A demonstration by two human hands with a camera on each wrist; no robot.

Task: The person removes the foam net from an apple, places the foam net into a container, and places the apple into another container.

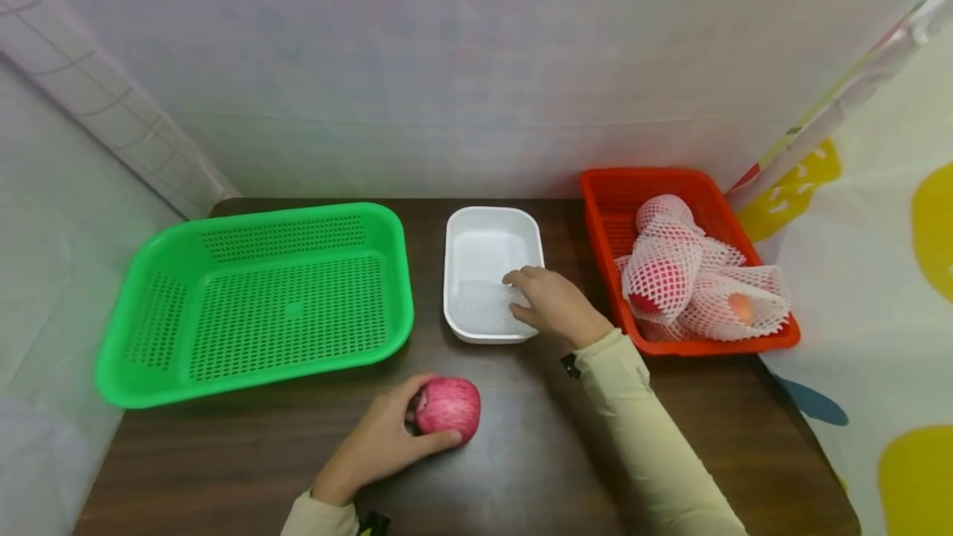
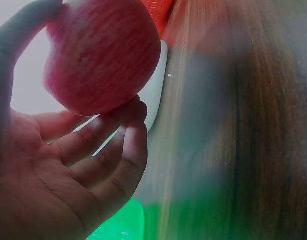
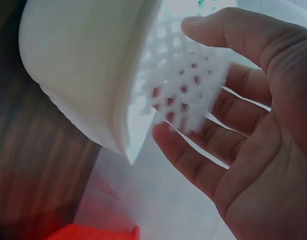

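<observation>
A red apple (image 1: pixel 449 409) is held in my left hand (image 1: pixel 383 441) over the near middle of the table. The left wrist view shows the thumb on one side of the apple (image 2: pixel 103 55) and the fingertips on the other. My right hand (image 1: pixel 554 304) reaches over the right rim of a white plastic tub (image 1: pixel 450 279). In the right wrist view, a white foam fruit net (image 3: pixel 181 85) is at the tub's mouth, beside the loosely spread fingers of that hand. Thumb and fingers stand apart there. The net looks pale and faint inside the tub from above.
A green perforated basket (image 1: pixel 402 296) stands on the left. On the right, a red basket (image 1: pixel 596 213) contains several fruits in foam nets (image 1: pixel 658 279), some overhanging its near rim. Pale sheets (image 1: pixel 447 64) enclose the back and sides of the dark wooden table (image 1: pixel 223 470).
</observation>
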